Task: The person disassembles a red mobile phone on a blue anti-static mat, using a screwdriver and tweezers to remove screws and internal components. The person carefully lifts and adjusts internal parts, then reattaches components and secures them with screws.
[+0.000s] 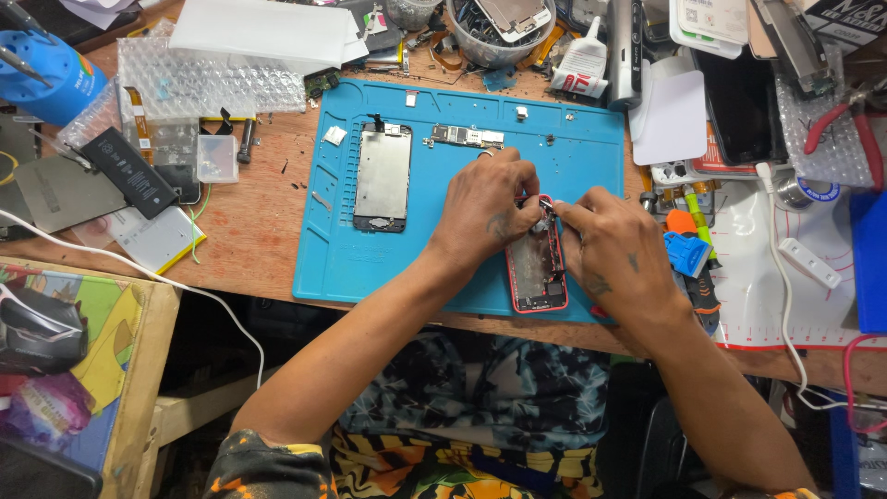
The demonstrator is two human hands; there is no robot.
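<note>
Right now both hands are working over a pink phone shell [536, 268] lying on the near right part of a blue mat [591, 148] on the wooden surface [259, 240]. The left hand [485, 208] is curling over the shell's far end, fingers pinched together. The right hand [610, 249] is pinching a small tool there, though its tip is too small to make out. A metal screen plate [382, 176] is lying to the left.

Two hands [485, 212], one phone housing [536, 273]
</note>
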